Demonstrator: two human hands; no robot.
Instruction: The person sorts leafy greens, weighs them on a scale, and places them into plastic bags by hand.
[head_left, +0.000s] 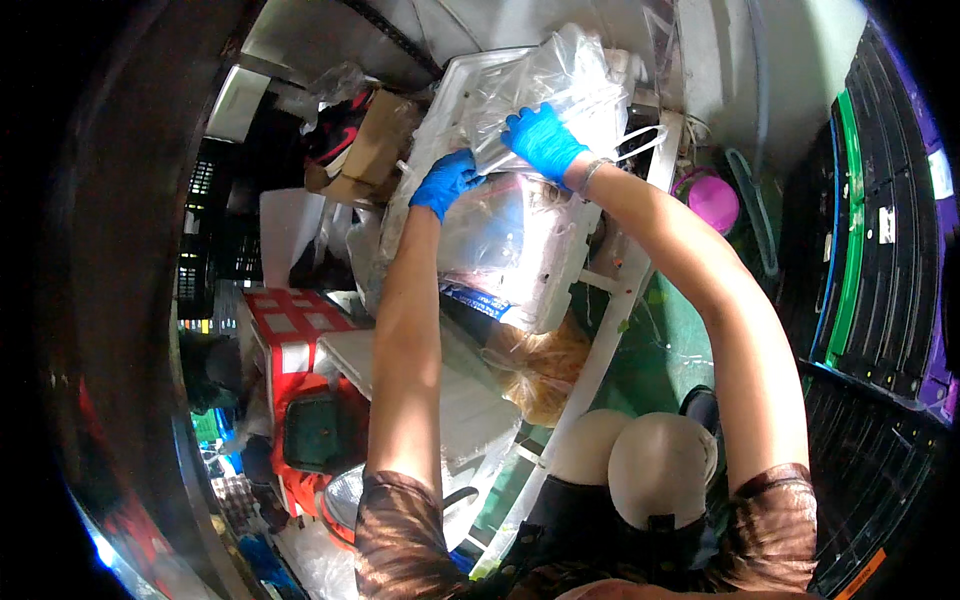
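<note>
Both my hands wear blue disposable gloves and reach over a white foam box (550, 304). My left hand (448, 180) has its fingers curled at the near left edge of a bunch of clear plastic bags (510, 90); whether it pinches the film cannot be told. My right hand (541, 142) lies on the bags a little farther right, fingers bent over the crumpled film. White handle loops (643, 141) stick out to the right of it. Nearer to me, more clear film with blue and pink parts (491, 225) lies in the box, beside a blue printed strip (476, 300).
An open cardboard box (375, 150) stands left of the foam box. Below are a red and white box (300, 322), a dark green basket (319, 433) and a bag of orange-brown contents (547, 367). A pink bucket (712, 201) and stacked black crates (885, 225) stand right.
</note>
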